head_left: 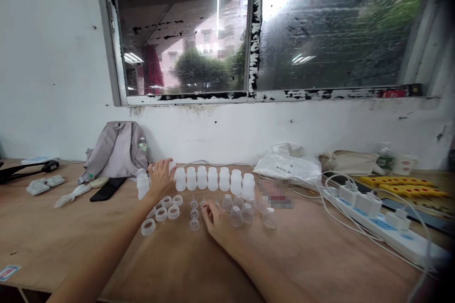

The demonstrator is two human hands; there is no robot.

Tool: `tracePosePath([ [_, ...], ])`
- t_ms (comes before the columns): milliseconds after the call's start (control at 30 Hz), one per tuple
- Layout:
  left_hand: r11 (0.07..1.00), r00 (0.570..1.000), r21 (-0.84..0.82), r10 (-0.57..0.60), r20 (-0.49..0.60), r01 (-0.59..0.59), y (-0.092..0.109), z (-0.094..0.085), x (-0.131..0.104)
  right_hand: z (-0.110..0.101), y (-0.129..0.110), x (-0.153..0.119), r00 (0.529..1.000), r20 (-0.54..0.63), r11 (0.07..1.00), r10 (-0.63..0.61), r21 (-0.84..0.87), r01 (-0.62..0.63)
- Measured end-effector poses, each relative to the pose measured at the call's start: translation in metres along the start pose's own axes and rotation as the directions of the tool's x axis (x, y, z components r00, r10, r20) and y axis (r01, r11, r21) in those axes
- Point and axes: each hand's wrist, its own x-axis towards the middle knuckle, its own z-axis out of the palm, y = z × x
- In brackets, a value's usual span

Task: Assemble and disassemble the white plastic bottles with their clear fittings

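A row of white, waisted baby bottles [212, 179] stands along the back of the table. My left hand [161, 177] is at the row's left part, its fingers curled round a bottle that it mostly hides. Another bottle [142, 184] stands left of that hand. My right hand [216, 218] is lower, with thumb and forefinger together at a clear bottle nipple [202, 202]. Left of it is a column of clear nipples [194, 214]. White screw rings [173, 212] lie farther left. Translucent dome caps [248, 213] stand right of my right hand, which partly covers that group.
At the left are a grey backpack [119, 147], a black phone [107, 189] and a crumpled plastic bag [73, 195]. A white plastic package [287, 163] lies at the back. Cables and a power strip [384, 227] occupy the right, beside yellow trays [401, 185].
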Motion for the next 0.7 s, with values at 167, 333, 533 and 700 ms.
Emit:
tracePosePath([
  [167, 0.951, 0.989, -0.277, 0.117, -0.089, -0.137, 0.031, -0.038, -0.018, -0.012, -0.003, 0.006, 0.992, -0.121, 0.998, 0.026, 0.061, -0.018],
  [333, 0.849, 0.961, -0.516, 0.227, 0.159, -0.115, 0.059, -0.051, -0.067, -0.015, -0.007, 0.003, 0.993, -0.118, 0.99, -0.014, 0.135, 0.03],
  [533, 0.746, 0.874, -0.665, 0.308, 0.375, 0.022, 0.074, -0.051, -0.097, -0.02, -0.014, 0.0, 0.998, -0.032, 0.985, -0.052, 0.16, 0.056],
  [700, 0.802, 0.824, -0.598, 0.335, 0.458, 0.006, 0.077, -0.047, -0.099, -0.017, -0.01, 0.004, 0.999, 0.014, 0.999, 0.038, 0.021, -0.038],
])
